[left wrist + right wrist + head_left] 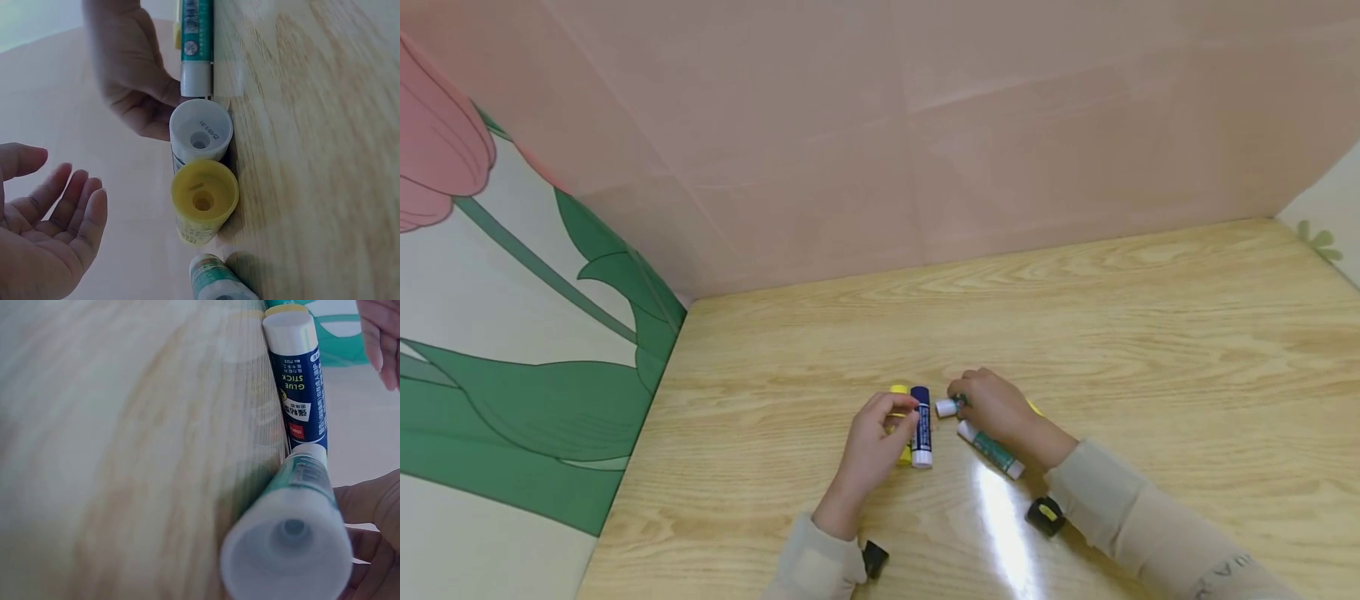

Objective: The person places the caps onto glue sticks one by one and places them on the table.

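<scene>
In the head view, a blue glue stick (922, 429) with a white end lies beside a yellow glue stick (904, 457), partly covered by my left hand (874, 437). That hand hovers with loosely bent fingers and holds nothing; the left wrist view shows its palm (53, 244) apart from the sticks. My right hand (996, 407) curls its fingers over a small green-and-white glue stick (947, 407), whose far part they hide. Below that hand lies another green glue stick (991, 450), its hollow white end (287, 556) large in the right wrist view.
Another green-and-white glue stick (215, 275) lies past the yellow one in the left wrist view. Something yellow (1034, 407) peeks out behind my right wrist. The wooden table (775, 350) meets a pinkish wall (865, 167) at the back and a flower-patterned panel (527, 417) at left.
</scene>
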Demonstrator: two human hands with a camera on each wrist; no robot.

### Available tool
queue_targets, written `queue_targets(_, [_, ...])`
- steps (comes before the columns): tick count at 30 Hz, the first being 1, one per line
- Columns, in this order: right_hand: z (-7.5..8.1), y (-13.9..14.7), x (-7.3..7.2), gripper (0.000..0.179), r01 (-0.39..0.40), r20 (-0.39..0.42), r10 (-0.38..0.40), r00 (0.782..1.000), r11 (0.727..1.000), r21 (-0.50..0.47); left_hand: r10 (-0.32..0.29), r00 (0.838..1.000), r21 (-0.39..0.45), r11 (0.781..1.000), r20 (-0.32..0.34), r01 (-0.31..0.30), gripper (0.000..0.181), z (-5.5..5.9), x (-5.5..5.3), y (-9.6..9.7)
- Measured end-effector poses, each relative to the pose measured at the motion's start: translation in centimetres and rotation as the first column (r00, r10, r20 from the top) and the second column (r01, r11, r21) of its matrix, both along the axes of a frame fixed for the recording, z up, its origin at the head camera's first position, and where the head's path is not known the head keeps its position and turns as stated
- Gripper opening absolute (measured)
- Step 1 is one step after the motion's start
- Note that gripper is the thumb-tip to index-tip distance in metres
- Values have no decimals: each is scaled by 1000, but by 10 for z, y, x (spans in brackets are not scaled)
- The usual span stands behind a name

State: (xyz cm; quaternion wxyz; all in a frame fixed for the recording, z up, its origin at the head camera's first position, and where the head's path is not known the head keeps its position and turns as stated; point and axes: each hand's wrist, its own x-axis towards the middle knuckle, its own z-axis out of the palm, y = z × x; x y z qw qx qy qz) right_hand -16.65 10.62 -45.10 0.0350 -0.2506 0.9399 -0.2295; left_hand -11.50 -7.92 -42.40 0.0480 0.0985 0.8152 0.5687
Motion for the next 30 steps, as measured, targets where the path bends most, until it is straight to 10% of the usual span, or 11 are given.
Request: queue_targets(30, [0, -3, -1, 17, -4, 33, 5, 999, 999, -49, -44, 973, -191, 982, -229, -1, 17, 13, 5, 0])
